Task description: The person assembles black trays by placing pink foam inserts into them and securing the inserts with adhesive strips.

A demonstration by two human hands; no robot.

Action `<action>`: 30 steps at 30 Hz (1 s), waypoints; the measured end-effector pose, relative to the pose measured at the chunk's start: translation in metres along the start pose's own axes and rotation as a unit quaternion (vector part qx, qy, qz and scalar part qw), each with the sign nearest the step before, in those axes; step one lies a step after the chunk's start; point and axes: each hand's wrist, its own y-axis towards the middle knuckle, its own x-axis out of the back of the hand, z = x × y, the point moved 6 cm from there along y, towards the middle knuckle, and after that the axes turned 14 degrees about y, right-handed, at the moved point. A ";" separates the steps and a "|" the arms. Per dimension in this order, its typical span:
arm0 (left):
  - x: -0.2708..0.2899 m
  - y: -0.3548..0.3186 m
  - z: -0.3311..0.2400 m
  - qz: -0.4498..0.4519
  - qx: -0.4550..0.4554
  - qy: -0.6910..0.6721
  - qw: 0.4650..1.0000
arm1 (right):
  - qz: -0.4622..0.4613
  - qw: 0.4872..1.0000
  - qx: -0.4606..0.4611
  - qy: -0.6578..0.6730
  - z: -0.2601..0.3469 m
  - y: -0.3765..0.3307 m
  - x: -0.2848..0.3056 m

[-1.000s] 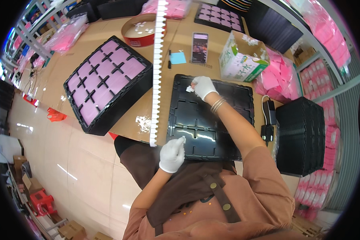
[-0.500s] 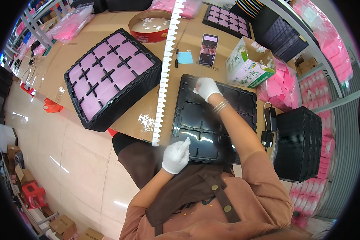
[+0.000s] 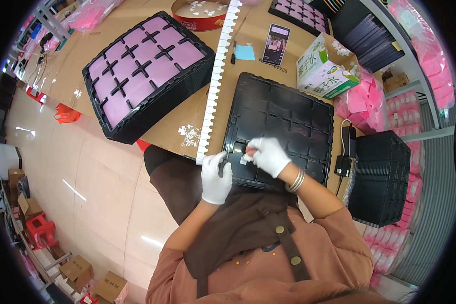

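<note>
A black moulded tray point(image 3: 283, 119) with recessed compartments lies in front of me. Over its near left part, my right hand point(image 3: 271, 157), in a white glove with bare fingertips showing, pinches a small white piece point(image 3: 245, 158) that looks like paper or a sticker. My left hand point(image 3: 216, 180), also in a white glove, is at the tray's left edge with thumb and forefinger apart. Close to its fingertips is the lower end of a long white notched strip point(image 3: 214, 101), which runs away from me along the table.
Left stands a stack of black trays point(image 3: 159, 101) with pink sheets on top. Beyond the tray are a phone point(image 3: 276, 44), a blue note pad point(image 3: 245, 52), a black pen point(image 3: 233, 52), a carton point(image 3: 319, 76) and a red round tin point(image 3: 200, 23). More black trays point(image 3: 380, 177) are stacked right.
My right hand has come from the tray's far left part toward me, near my left hand. My left hand has shifted to the tray's left edge. The whole view has moved slightly.
</note>
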 end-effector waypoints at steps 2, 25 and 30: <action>-0.004 -0.001 0.000 -0.022 -0.047 0.009 0.999 | -0.016 0.997 0.021 -0.079 -0.002 -0.008 -0.013; -0.010 -0.007 0.008 -0.033 -0.070 0.034 0.996 | -0.008 0.992 0.014 -0.123 -0.001 -0.009 -0.025; -0.009 -0.007 0.005 -0.032 -0.079 0.052 0.995 | -0.050 0.988 0.121 -0.083 0.033 -0.016 0.014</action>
